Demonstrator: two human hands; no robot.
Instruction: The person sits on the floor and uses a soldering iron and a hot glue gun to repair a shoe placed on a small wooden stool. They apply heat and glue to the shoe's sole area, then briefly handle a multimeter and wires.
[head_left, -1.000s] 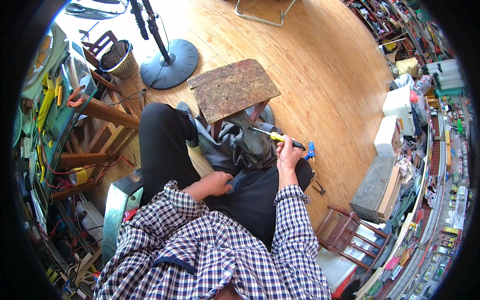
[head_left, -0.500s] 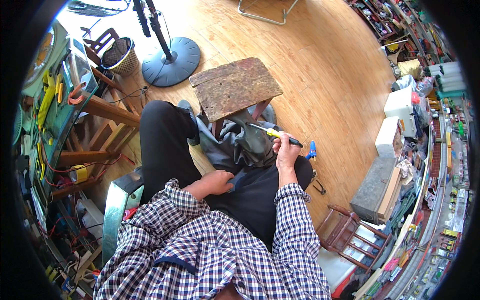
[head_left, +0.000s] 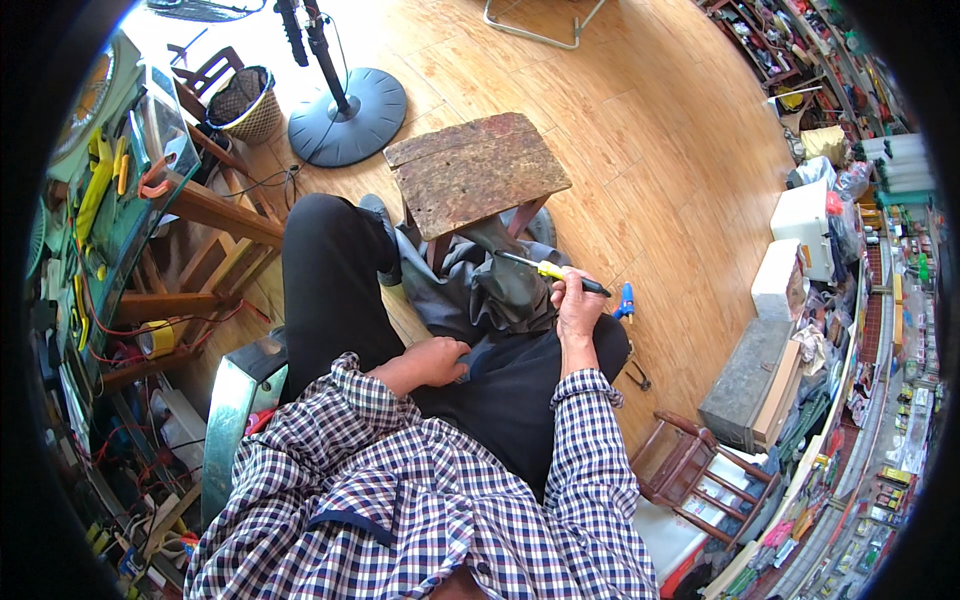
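Observation:
My right hand (head_left: pixel 573 316) grips a yellow-and-black screwdriver (head_left: pixel 550 271), its shaft pointing left toward grey, rubbery fabric (head_left: pixel 465 285) bunched between my legs below a worn wooden stool (head_left: pixel 475 172). Whether the tip touches the material is unclear. My left hand (head_left: pixel 436 362) rests in my lap with curled fingers; what is under them is hard to make out. A blue glue-gun-like tool (head_left: pixel 626 302) lies on the floor right of my right hand, near a black clamp-like tool (head_left: pixel 639 377).
At left are a cluttered glass-topped wooden table (head_left: pixel 200 215), a metal box (head_left: pixel 228 430) and a basket (head_left: pixel 250 120). A round black stand base (head_left: pixel 365 125) stands beyond the stool. A small wooden chair (head_left: pixel 670 470), boxes (head_left: pixel 745 380) and crowded shelves (head_left: pixel 890 420) line the right.
The view has shifted slightly, with the stool now a little higher and further right in the picture. My hands and the screwdriver have hardly moved.

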